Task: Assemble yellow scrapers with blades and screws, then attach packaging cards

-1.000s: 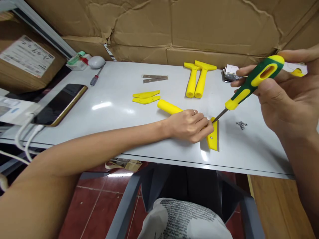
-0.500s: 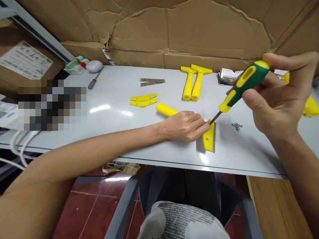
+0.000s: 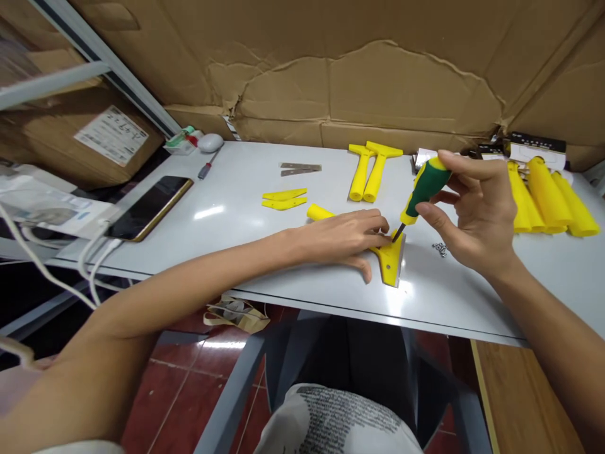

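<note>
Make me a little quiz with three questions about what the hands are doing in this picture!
1. True or false: the right hand holds a green and yellow screwdriver.
2. What does the left hand press down on the table? A) a phone B) a yellow scraper C) a box
3. Fill in: the small pile of screws lies to the ___ of the scraper.

Key: 1 true; 2 B; 3 right
</note>
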The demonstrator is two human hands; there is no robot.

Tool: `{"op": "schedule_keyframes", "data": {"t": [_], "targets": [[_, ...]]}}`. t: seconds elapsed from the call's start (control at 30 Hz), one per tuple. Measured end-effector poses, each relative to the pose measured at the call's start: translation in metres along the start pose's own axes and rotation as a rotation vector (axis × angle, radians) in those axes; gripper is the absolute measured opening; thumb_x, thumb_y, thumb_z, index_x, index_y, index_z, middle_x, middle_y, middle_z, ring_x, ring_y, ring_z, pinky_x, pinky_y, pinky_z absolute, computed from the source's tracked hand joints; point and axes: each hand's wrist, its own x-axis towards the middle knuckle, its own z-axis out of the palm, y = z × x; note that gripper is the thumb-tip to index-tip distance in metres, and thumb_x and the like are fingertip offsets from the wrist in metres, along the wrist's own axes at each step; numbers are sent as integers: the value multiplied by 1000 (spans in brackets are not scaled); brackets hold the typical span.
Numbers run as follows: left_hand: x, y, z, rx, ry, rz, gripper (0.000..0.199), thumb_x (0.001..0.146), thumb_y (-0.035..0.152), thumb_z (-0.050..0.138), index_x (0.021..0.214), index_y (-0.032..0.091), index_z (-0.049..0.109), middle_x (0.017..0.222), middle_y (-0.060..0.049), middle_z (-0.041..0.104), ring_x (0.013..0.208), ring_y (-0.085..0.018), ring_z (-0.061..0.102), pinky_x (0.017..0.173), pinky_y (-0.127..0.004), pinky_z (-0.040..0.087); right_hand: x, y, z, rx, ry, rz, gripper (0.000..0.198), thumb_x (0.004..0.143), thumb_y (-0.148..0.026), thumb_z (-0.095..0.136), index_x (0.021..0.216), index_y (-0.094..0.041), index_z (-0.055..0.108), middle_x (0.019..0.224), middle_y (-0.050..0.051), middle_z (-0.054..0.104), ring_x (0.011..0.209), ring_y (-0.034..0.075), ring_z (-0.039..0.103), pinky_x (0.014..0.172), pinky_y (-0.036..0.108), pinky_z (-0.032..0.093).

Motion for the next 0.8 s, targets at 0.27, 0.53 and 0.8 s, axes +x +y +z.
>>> {"op": "schedule_keyframes", "data": {"t": [0.27,0.53,0.8], "targets": [[-22,37,-36,66,119,-673,69,99,83,71,127,20,69,99,-4,76,108,-28,68,105,-44,56,1,-1,1,-7,-24,-62,82,84,-28,94,155,-57,65,148,-4,73,110,24,80,68,38,76],[-228,-7,-116,145,110,-1450,95,71,103,73,122,24,66,72,5,64,86,-25,56,93,-38,43,1,4,-1,5,-36,-120,95,74,-12,95,157,-49,67,148,1,74,113,22,78,72,31,76],[-345,-44,-117,366,214,-1490,91,48,104,77,88,22,80,79,-1,70,91,-23,54,87,-28,36,1,17,-2,42,-8,-173,102,66,1,89,158,-38,69,150,3,74,112,15,80,81,18,74]]}}
